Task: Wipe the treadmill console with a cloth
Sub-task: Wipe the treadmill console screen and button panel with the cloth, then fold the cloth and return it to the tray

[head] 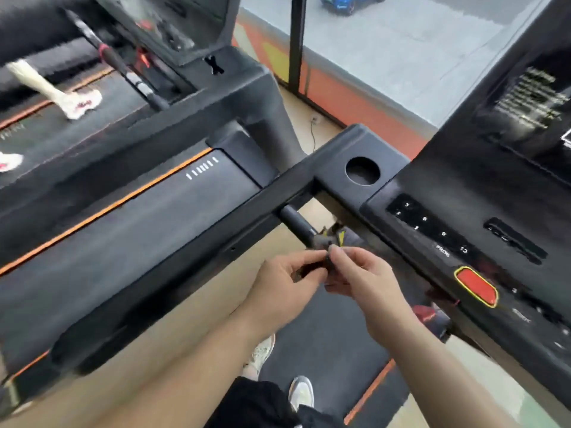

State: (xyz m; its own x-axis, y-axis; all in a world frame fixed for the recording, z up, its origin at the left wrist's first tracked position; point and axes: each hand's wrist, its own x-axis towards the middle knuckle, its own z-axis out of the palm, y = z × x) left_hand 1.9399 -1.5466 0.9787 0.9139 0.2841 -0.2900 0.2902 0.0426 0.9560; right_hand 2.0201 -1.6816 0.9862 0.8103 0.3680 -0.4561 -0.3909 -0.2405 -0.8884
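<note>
The left hand and right hand pinch what seems a small dark cloth between them, blurred. Wiping looks not yet begun; next, it needs carrying onto the console, just right of the right hand.

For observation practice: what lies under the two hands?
Black treadmill belt and a pale shoe show below. The small dark thing the left hand and right hand pinch is mostly covered.

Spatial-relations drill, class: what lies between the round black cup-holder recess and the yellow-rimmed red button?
Head view: between the round black cup-holder recess and the yellow-rimmed red button lies a black keypad strip with white numerals.
</note>
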